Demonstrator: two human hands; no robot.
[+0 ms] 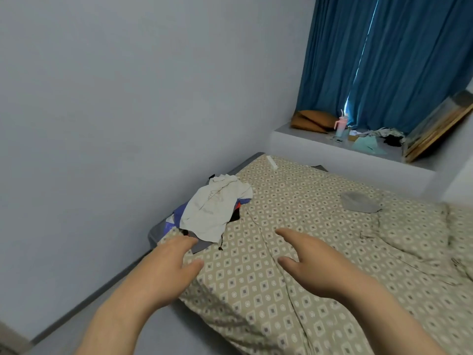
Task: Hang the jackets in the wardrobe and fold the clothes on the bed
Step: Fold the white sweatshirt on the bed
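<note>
Left hand (167,262), right hand (311,262) outstretched, empty

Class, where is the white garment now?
Head view: the white garment tops the clothes pile at the left edge of the bed, just beyond the left hand.

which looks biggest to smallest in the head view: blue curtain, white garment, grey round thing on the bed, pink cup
1. blue curtain
2. white garment
3. grey round thing
4. pink cup, farther from the camera, so only its apparent size ranks last
</note>
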